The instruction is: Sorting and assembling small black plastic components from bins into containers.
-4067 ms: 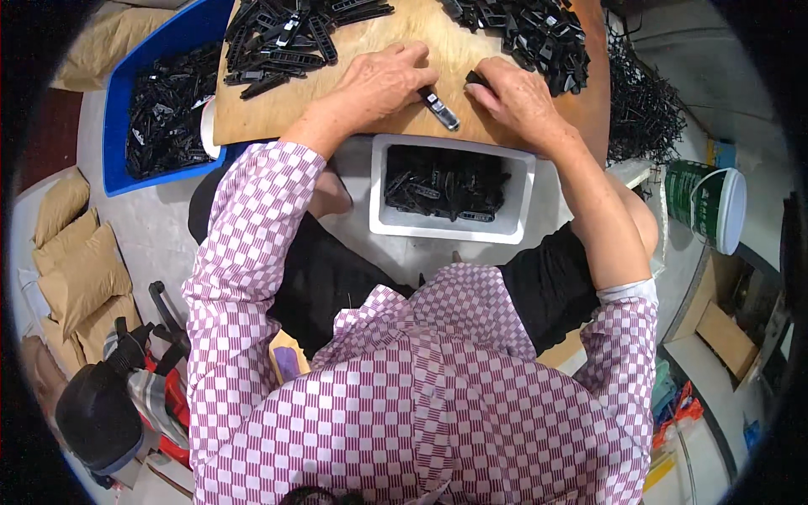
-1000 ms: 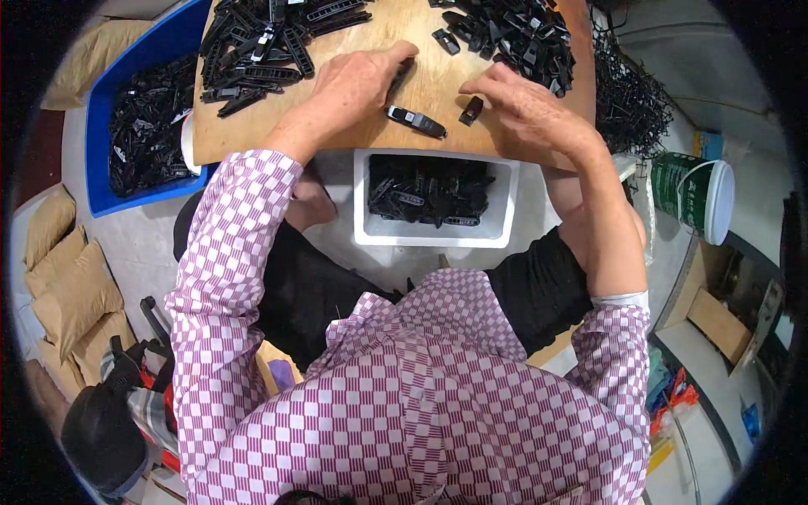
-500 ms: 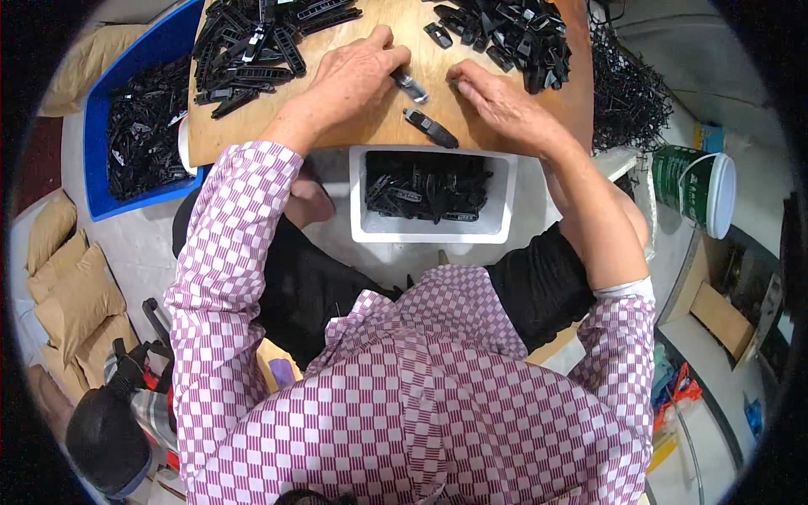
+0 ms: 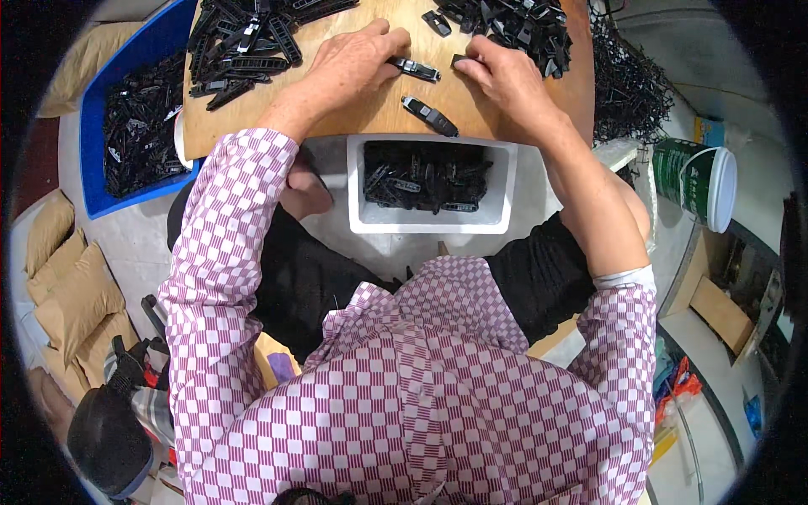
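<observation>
My left hand (image 4: 355,66) is closed on a slim black plastic part (image 4: 418,70) with a pale shiny stretch, its free end pointing right over the wooden table (image 4: 337,120). Between the thumb and fingers of my right hand (image 4: 512,82) is a small black plastic piece (image 4: 459,61), mostly covered by them. The held things are a short gap apart. Nearer the table's front edge lies a longer black plastic part (image 4: 430,116), touched by neither hand. Long slotted black strips (image 4: 252,63) are heaped beside my left hand; short black clip-like pieces (image 4: 551,52) are piled beyond my right.
A white box (image 4: 357,189) holding black parts stands below the front edge, between my knees. At the left is a blue bin (image 4: 91,160) of black pieces. Tangled black scraps (image 4: 631,84) and a green bucket (image 4: 680,177) are on the right.
The part in my left hand has swung from pointing toward me to lying more crosswise. My right hand has lifted away slightly, and the black piece in its fingers now shows.
</observation>
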Tool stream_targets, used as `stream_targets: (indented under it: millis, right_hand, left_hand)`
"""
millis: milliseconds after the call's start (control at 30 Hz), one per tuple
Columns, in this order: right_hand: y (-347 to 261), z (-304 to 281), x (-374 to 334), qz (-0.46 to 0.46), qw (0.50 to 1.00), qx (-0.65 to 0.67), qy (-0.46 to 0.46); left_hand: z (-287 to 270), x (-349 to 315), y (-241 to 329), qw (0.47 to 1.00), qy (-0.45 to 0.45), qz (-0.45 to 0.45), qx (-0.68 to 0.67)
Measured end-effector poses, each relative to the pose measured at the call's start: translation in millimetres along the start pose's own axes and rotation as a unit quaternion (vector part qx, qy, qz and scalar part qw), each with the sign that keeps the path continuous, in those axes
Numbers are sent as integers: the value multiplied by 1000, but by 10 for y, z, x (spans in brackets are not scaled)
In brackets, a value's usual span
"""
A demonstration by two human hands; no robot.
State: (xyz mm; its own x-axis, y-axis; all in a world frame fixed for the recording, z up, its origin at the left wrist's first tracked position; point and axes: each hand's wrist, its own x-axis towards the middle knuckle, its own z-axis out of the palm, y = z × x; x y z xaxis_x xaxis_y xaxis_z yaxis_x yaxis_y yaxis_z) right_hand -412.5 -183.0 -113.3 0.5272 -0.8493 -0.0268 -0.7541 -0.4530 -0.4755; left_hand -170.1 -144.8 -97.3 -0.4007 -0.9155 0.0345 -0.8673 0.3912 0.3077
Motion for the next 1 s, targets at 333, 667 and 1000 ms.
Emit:
stream_targets:
  millis: [333,667,1000]
  right_hand:
    - [-55,5,-8,-192,975,-58,92]
    - [-210,-28,-48,-160,987,-24,-9]
    - [-396,107,36,-102,995,4,-9]
  left_hand:
    - [-1,5,-64,999,-15,39,0]
    - [29,-28,-84,997,8,33,-64]
    - [-43,-8,-14,996,1,36,-77]
